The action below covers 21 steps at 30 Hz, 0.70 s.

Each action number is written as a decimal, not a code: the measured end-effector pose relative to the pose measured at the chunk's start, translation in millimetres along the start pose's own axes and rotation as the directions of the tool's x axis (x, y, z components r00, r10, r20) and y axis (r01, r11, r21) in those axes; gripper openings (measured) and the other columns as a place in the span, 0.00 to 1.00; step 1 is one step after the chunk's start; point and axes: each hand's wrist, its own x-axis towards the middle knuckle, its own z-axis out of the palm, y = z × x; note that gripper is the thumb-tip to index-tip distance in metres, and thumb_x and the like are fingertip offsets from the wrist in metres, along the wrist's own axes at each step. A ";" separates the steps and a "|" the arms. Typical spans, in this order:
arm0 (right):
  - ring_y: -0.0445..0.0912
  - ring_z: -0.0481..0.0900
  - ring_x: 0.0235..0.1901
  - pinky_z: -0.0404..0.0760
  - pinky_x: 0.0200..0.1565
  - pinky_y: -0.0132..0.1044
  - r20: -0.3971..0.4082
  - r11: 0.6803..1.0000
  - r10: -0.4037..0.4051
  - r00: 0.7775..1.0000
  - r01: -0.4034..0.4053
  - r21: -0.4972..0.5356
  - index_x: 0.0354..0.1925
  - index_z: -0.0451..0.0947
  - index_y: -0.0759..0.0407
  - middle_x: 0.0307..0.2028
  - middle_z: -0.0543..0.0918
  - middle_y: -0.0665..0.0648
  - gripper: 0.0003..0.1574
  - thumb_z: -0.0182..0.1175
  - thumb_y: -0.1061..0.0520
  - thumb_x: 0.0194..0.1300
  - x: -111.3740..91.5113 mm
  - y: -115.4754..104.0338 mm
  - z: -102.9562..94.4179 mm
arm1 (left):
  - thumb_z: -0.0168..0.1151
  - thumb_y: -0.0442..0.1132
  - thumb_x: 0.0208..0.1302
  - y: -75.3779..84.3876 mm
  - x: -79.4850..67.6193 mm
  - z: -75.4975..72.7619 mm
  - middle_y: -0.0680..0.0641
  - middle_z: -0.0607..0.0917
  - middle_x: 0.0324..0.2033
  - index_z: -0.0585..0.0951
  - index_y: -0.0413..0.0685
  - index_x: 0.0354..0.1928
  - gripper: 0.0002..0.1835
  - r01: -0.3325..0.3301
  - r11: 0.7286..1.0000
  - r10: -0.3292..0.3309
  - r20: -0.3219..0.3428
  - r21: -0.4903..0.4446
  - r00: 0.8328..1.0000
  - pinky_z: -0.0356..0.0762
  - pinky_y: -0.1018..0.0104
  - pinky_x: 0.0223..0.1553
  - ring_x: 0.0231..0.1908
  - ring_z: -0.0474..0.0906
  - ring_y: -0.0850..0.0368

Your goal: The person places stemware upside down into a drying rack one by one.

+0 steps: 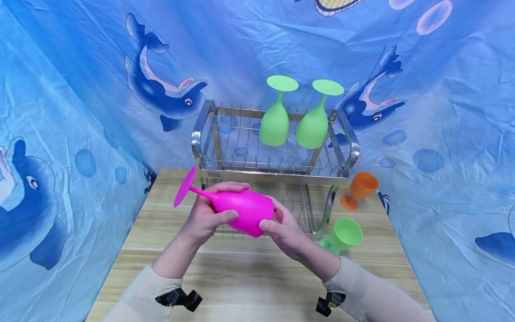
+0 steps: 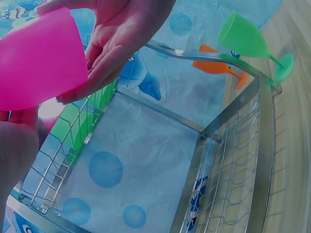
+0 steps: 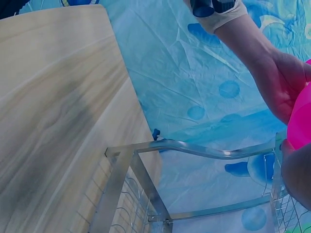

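Both hands hold a pink goblet [image 1: 245,210], tipped on its side in front of the rack, its foot to the left and its rim to the right. My left hand [image 1: 209,214] grips the bowl near the stem, thumb on the near side and fingers behind. At the rim my right hand [image 1: 287,230] pinches the edge, thumb outside. In the left wrist view the pink bowl [image 2: 41,60] fills the upper left, with the right hand [image 2: 121,41] at its rim. Only part of the goblet [image 3: 301,119] shows in the right wrist view.
A two-tier metal dish rack [image 1: 257,172] stands at the table's back. Upside down on its upper tier are two green goblets [image 1: 275,125] [image 1: 313,127]. Right of the rack, an orange goblet [image 1: 364,184] and another green goblet [image 1: 347,235] stand on the wooden table [image 1: 249,281].
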 end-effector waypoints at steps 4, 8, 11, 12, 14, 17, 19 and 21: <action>0.50 0.79 0.60 0.86 0.60 0.39 0.005 1.000 0.003 1.000 -0.003 0.012 0.76 0.60 0.69 0.62 0.76 0.58 0.45 0.65 0.62 0.65 -0.1 1.3 1.0 | 0.80 0.43 0.64 -2.5 -1.0 -0.1 0.49 0.86 0.63 0.88 0.63 0.60 0.22 -0.026 1.000 0.026 0.014 -0.007 1.000 0.90 0.55 0.51 0.64 0.79 0.47; 0.50 0.78 0.61 0.85 0.60 0.39 0.023 1.000 0.007 1.000 -0.007 0.021 0.75 0.61 0.68 0.62 0.77 0.58 0.45 0.67 0.59 0.67 0.6 2.8 2.2 | 0.79 0.41 0.65 -3.9 -2.9 0.9 0.48 0.86 0.62 0.88 0.63 0.59 0.22 -0.041 0.999 0.041 0.007 -0.014 0.999 0.90 0.54 0.52 0.65 0.79 0.46; 0.49 0.79 0.60 0.85 0.60 0.38 0.029 1.000 0.007 1.000 -0.007 0.024 0.75 0.61 0.68 0.62 0.77 0.57 0.46 0.69 0.56 0.67 1.4 3.7 3.0 | 0.79 0.41 0.64 -2.9 -3.4 2.6 0.48 0.87 0.61 0.88 0.63 0.57 0.20 -0.047 0.999 0.047 -0.020 -0.011 0.999 0.90 0.53 0.51 0.65 0.79 0.45; 0.49 0.79 0.60 0.85 0.60 0.38 0.030 1.000 0.007 1.000 -0.007 0.025 0.75 0.61 0.69 0.62 0.77 0.58 0.46 0.69 0.55 0.67 1.7 4.0 3.0 | 0.80 0.42 0.64 -2.2 -3.2 3.3 0.48 0.87 0.60 0.89 0.63 0.57 0.19 -0.049 0.999 0.048 -0.029 -0.011 0.998 0.90 0.53 0.51 0.65 0.80 0.45; 0.49 0.79 0.60 0.85 0.60 0.38 0.034 1.000 0.005 0.999 -0.006 0.030 0.75 0.61 0.69 0.62 0.77 0.58 0.47 0.70 0.54 0.68 2.4 4.1 3.3 | 0.80 0.42 0.64 -0.3 -2.8 4.7 0.48 0.87 0.59 0.89 0.62 0.56 0.19 -0.051 0.999 0.051 -0.046 -0.014 0.998 0.90 0.52 0.52 0.64 0.80 0.44; 0.49 0.80 0.60 0.85 0.60 0.38 0.044 0.999 0.000 0.999 -0.002 0.041 0.75 0.60 0.69 0.62 0.77 0.58 0.48 0.71 0.52 0.68 3.1 3.5 4.0 | 0.81 0.42 0.63 3.4 -1.6 5.8 0.48 0.88 0.58 0.89 0.62 0.55 0.19 -0.054 0.999 0.054 -0.064 0.002 0.996 0.89 0.52 0.52 0.63 0.81 0.44; 0.48 0.80 0.59 0.85 0.60 0.38 0.052 0.998 -0.008 0.999 0.005 0.055 0.75 0.60 0.69 0.62 0.77 0.57 0.49 0.72 0.50 0.68 3.0 2.8 4.3 | 0.81 0.44 0.62 6.2 -0.6 5.8 0.48 0.88 0.58 0.90 0.63 0.55 0.19 -0.052 0.998 0.055 -0.068 0.033 0.996 0.90 0.52 0.52 0.62 0.82 0.44; 0.48 0.80 0.59 0.85 0.60 0.37 0.061 0.998 -0.016 0.998 0.012 0.065 0.75 0.61 0.69 0.61 0.78 0.56 0.50 0.73 0.49 0.68 3.1 2.0 4.7 | 0.81 0.46 0.62 9.0 0.9 5.0 0.48 0.89 0.58 0.90 0.63 0.55 0.18 -0.051 0.996 0.056 -0.067 0.074 0.996 0.90 0.52 0.51 0.62 0.82 0.44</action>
